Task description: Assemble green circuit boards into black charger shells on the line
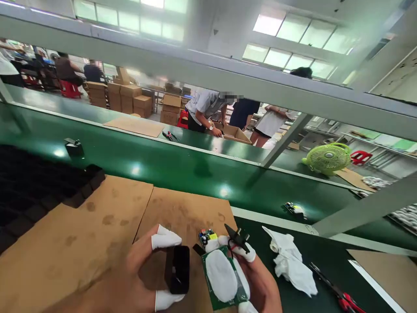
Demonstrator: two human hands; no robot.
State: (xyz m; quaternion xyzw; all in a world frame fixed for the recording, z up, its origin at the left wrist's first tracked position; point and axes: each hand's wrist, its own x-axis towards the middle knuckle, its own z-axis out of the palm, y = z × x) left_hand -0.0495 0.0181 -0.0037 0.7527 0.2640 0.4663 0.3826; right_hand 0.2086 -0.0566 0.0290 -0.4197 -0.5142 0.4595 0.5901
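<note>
My left hand point(137, 278), with white finger cots on thumb and forefinger, pinches a small black plastic housing point(177, 269) over the cardboard sheet point(81, 243). My right hand point(247, 278), also in finger cots, grips a green circuit board point(208, 269) with small coloured parts at its far end and black wire ends sticking up beside it. The two hands are close together, the board just right of the housing.
A green conveyor belt point(169, 165) runs across beyond the cardboard, carrying a small black unit point(74, 147) and another part point(295, 209). Black trays point(35, 187) lie left, a white rag point(289, 261) and red-handled cutters point(342, 298) right. A green fan point(327, 158) and people with cartons are behind.
</note>
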